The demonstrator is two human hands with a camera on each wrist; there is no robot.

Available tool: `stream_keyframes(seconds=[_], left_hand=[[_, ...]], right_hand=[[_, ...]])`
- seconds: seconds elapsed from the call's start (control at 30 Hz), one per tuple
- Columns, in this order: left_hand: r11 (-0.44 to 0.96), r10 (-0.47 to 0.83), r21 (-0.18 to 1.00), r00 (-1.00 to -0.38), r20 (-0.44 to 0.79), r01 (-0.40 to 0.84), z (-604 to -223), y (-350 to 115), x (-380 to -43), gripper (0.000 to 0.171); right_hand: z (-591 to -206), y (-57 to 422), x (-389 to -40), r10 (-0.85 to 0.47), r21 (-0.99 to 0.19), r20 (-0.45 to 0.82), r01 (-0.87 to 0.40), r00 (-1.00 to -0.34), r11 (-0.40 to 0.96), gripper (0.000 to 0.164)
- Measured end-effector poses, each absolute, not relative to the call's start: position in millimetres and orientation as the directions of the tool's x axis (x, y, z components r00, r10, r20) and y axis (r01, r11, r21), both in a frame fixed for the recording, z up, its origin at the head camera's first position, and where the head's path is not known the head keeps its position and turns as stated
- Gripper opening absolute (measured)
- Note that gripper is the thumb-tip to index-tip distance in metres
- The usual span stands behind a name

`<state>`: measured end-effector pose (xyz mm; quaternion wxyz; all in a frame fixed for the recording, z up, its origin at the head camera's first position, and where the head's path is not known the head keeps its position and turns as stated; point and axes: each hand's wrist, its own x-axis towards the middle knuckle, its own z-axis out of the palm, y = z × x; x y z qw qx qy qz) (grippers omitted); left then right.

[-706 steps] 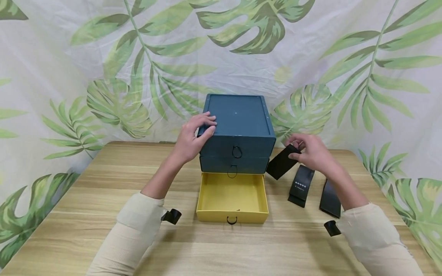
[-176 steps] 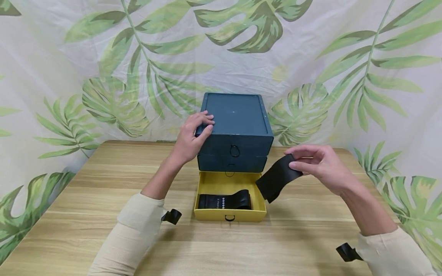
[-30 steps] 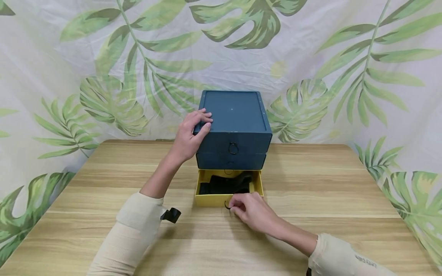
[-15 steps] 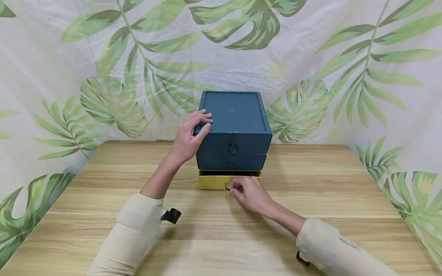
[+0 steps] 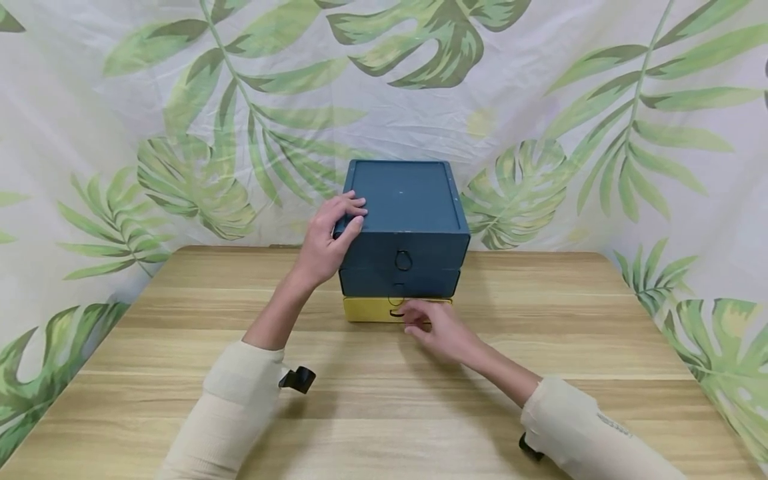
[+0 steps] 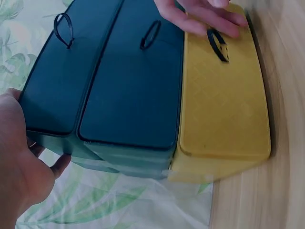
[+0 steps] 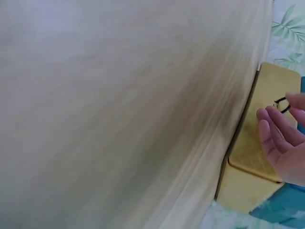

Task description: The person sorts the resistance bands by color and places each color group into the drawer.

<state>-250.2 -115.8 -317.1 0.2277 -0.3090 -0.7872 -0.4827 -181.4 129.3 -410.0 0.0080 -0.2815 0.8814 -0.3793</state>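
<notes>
A stack of three drawers stands mid-table in the head view: two blue drawer boxes (image 5: 403,250) above a yellow drawer (image 5: 372,309), all pushed in. My left hand (image 5: 329,237) rests on the stack's top left edge, some fingers lying against its side in the left wrist view. My right hand (image 5: 441,330) is at the yellow drawer front, fingertips beside its black loop handle (image 6: 218,45). Its fingers (image 7: 281,131) look loosely bent, thumb apart from them. The drawer's contents are hidden.
The stack stands on a wooden table (image 5: 240,413) near its back edge. Behind hangs a leaf-print cloth (image 5: 408,120). Black loop handles (image 6: 151,34) stick out from the blue fronts. A black device (image 5: 298,379) sits at the left cuff.
Earlier, my right hand put black resistance bands into the yellow drawer. Over the last second it has pushed the drawer in, and its fingers have loosened around the loop. My left hand has stayed put.
</notes>
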Motion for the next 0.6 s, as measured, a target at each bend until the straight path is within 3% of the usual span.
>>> stream_keyframes(seconds=[0.13,0.4,0.5,0.6], left_hand=[[0.317,0.278,0.652,-0.725,0.631,0.689,-318.3,-119.8,-244.9,0.029],[0.282,0.261,0.717,-0.77,0.582,0.637,-326.7,-145.6,-221.7,0.046],[0.366,0.243,0.725,-0.812,0.531,0.584,-334.3,-162.2,-209.1,0.046],[0.545,0.265,0.641,-0.836,0.48,0.54,-345.1,-179.3,-198.1,0.04]], right_hand=[[-405.2,152.5,-169.6,-0.518,-0.657,0.204,-0.508,-0.831,0.556,0.033],[-392.2,224.7,-163.5,-0.417,-0.593,0.241,-0.473,-0.876,0.651,0.022],[-385.7,249.6,-165.7,-0.365,-0.515,0.306,-0.475,-0.879,0.713,0.023],[-382.1,270.5,-168.9,-0.332,-0.402,0.357,-0.465,-0.873,0.789,0.029]])
